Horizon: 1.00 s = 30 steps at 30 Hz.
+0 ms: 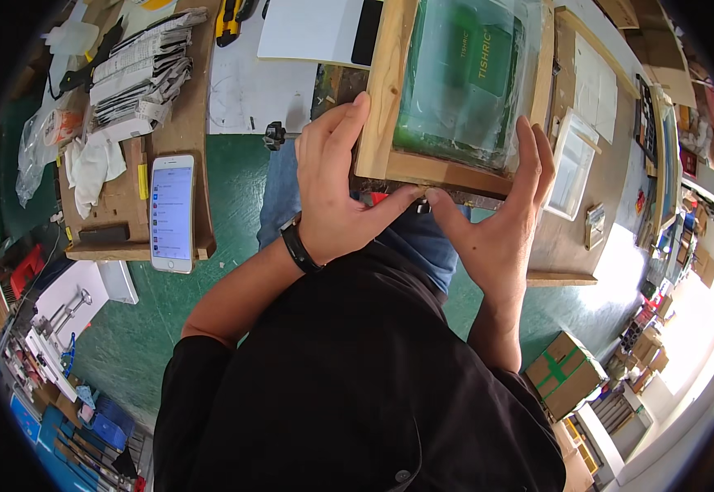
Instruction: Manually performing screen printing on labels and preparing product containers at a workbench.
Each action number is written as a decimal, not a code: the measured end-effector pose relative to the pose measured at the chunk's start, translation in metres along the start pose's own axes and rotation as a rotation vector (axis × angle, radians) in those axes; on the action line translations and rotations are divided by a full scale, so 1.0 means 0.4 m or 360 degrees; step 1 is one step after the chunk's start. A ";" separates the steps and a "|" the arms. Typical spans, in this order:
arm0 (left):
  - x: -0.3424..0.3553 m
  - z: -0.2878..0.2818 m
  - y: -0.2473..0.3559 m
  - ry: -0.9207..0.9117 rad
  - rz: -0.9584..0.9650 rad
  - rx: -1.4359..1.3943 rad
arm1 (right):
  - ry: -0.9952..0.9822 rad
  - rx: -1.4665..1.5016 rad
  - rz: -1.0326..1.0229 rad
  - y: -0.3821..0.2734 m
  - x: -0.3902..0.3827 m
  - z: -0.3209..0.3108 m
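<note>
A wooden-framed printing screen (422, 167) lies in front of me, with translucent mesh and green showing through. My left hand (336, 184) grips its near left corner, fingers along the outer side and thumb against the near edge. At the opposite corner, my right hand (496, 234) does likewise, its fingers up along the right rail. Both thumb tips almost meet at the middle of the near rail. Below the screen, a dark, stained base (336, 86) shows at the left, and a black clamp (274, 135) sits beside it.
At the left, a wooden bench holds a white phone (172, 213), stacked newspapers (140, 78) and a white cloth (93, 174). A yellow utility knife (229, 20) lies near a white panel (312, 29). On the right bench is a small white frame (572, 164); a taped carton (566, 373) stands below.
</note>
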State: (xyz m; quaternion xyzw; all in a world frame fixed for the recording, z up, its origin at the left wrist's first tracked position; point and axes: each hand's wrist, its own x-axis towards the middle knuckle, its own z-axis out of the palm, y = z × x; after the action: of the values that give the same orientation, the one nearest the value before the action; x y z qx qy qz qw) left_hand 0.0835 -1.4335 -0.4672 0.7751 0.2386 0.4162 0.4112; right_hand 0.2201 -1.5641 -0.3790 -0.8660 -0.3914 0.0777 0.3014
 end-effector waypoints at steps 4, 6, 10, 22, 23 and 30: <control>0.002 0.001 0.001 -0.0016 -0.0012 -0.0010 | -0.0011 0.0009 0.0025 0.001 -0.001 -0.003; -0.001 0.002 0.000 -0.0013 -0.0004 -0.0018 | -0.0003 0.0008 0.0024 0.005 -0.001 -0.006; -0.002 -0.003 0.000 -0.0038 -0.0026 0.0022 | 0.0090 0.0125 -0.0076 0.024 0.028 -0.048; -0.001 -0.007 0.012 -0.0069 -0.0031 0.0060 | -0.0028 -0.0782 -0.0802 0.018 0.249 -0.029; -0.006 -0.009 0.014 -0.0076 -0.0049 0.0074 | -0.0066 -0.0803 -0.0787 0.015 0.251 -0.022; -0.004 -0.010 0.013 -0.0060 -0.0042 0.0099 | -0.0153 -0.0757 -0.0730 0.014 0.264 -0.019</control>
State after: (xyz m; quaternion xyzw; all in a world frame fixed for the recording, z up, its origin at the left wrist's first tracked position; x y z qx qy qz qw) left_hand 0.0794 -1.4360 -0.4623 0.7920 0.2538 0.3885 0.3966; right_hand 0.2984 -1.4939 -0.3652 -0.7966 -0.5972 -0.0449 0.0815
